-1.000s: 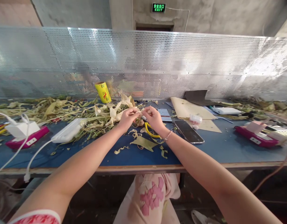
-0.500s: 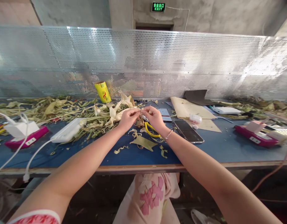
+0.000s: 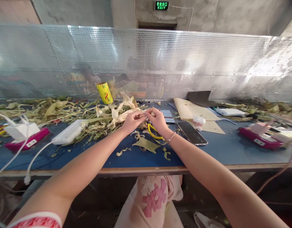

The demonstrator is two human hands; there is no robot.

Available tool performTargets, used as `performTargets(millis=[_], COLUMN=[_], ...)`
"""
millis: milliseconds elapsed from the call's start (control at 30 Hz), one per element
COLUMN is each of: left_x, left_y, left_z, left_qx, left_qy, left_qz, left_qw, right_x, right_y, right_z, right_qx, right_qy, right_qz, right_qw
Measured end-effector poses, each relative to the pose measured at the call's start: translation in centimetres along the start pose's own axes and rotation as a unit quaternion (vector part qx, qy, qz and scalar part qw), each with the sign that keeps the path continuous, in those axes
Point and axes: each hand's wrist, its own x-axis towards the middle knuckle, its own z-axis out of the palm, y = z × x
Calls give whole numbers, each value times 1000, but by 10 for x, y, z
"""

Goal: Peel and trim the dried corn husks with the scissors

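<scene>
My left hand and my right hand meet over the middle of the table, thumbs and fingertips pinched together. Whatever lies between the fingertips is too small and hidden to make out. Dried pale husks are heaped beside and behind my left hand. Just below my right hand shows a yellow looped handle, its tool mostly covered. A flat piece of pale green husk lies in front of the hands, with thin curled scraps around it.
A yellow cardboard tube stands against the perforated metal screen. On the right lie a phone, a white earbud case and brown paper. A white power bank and magenta power strips have cables.
Both hands stay almost in place, still pinched together. The left fingertips have shifted slightly right, nearer the right ones. The objects on the table look unchanged.
</scene>
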Motion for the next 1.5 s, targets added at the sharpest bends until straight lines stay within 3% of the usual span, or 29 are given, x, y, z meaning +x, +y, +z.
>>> performTargets(millis=[200, 367, 533, 667, 867, 1100, 1300, 1500], left_x=[1, 4, 4, 5, 5, 3, 1, 2], left_y=[-3, -9, -12, -12, -12, -5, -4, -7], left_z=[1, -1, -3, -4, -3, -2, -3, -3], left_qx=[-28, -111, -175, -172, -114, 6, -3, 14], left_qy=[25, 53, 16, 4, 18, -10, -36, -22], left_qz=[-37, -51, -71, -83, -93, -48, -20, -6], left_qw=[999, 991, 982, 982, 989, 999, 999, 1000], right_x=[1, 3, 7, 8, 5, 1, 3, 3], right_y=[-1, -1, 5, 4, -5, -8, -4, -2], right_z=[1, 0, -2, -5, -6, -5, -7, -2], right_qx=[89, 195, 220, 187, 79, -39, -50, 26], right_qy=[-15, -18, 15, 18, 20, -9, -25, -39], right_qz=[60, 81, 114, 104, 23, -82, -66, 1], right_qw=[994, 977, 969, 977, 996, 996, 996, 999])
